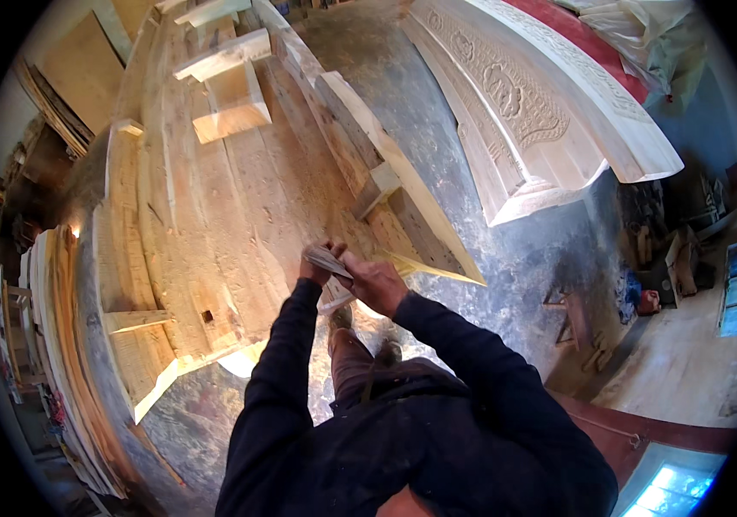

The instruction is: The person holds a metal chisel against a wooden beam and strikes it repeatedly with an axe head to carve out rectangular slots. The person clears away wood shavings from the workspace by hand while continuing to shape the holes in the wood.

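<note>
Both my hands are together in front of me, over the near end of a large plank-built wooden piece (248, 189). Between them is a small, flat, greyish piece (329, 261), narrow and slanting; its kind is too small to tell. My left hand (313, 269) is closed round its left side. Closed on its other end is my right hand (373, 284), fingers toward the left one. The fingers partly cover the piece. Under the hands, the planks show rough wood, and short cross blocks (377, 189) join the raised side board.
A pale carved wooden panel (515, 112) lies at the far right. Stacked boards (62, 345) stand along the left. A wooden block (230, 103) sits on the planks farther off. The stained floor (506, 302) runs between, with a small wooden stand (573, 319) to the right.
</note>
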The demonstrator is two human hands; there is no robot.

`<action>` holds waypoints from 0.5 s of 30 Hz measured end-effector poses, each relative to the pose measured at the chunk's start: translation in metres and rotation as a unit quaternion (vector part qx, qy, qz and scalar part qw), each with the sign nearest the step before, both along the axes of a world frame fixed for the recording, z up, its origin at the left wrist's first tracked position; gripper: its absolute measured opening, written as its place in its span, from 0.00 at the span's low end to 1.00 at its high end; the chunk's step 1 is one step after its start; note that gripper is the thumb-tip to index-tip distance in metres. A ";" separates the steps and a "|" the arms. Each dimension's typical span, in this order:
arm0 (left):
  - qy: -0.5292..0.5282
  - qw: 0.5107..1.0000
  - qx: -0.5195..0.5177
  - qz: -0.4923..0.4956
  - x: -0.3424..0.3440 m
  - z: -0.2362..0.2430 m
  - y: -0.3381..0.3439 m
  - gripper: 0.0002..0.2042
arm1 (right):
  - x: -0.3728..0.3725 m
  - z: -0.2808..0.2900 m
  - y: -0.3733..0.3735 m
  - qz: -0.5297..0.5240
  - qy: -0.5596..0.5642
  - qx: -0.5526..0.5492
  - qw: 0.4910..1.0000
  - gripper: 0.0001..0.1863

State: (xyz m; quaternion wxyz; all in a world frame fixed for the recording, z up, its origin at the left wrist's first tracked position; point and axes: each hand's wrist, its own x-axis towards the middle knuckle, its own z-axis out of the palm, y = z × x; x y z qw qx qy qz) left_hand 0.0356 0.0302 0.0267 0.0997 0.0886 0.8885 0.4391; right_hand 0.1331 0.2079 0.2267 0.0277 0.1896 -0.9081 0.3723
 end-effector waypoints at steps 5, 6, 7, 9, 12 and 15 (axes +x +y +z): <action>0.164 0.963 0.204 0.060 0.014 0.015 0.005 0.09 | -0.006 0.029 -0.001 -0.020 -0.012 -0.060 0.998 0.16; 0.156 0.958 0.231 0.061 0.013 0.021 0.009 0.08 | -0.004 0.049 -0.001 -0.043 -0.015 -0.098 0.994 0.13; 0.147 0.952 0.260 0.062 0.012 0.027 0.014 0.07 | -0.002 0.074 -0.001 -0.048 0.000 -0.137 0.989 0.13; 0.104 0.967 0.232 0.029 -0.001 0.002 -0.024 0.05 | 0.000 0.127 -0.016 -0.039 0.033 -0.234 0.971 0.12; 0.068 0.938 0.333 0.063 -0.006 -0.015 -0.022 0.04 | 0.014 0.092 -0.022 -0.045 0.049 -0.322 0.945 0.11; 0.248 0.965 0.087 -0.014 -0.001 0.018 0.017 0.07 | -0.001 0.014 -0.001 -0.043 0.100 -0.103 0.989 0.12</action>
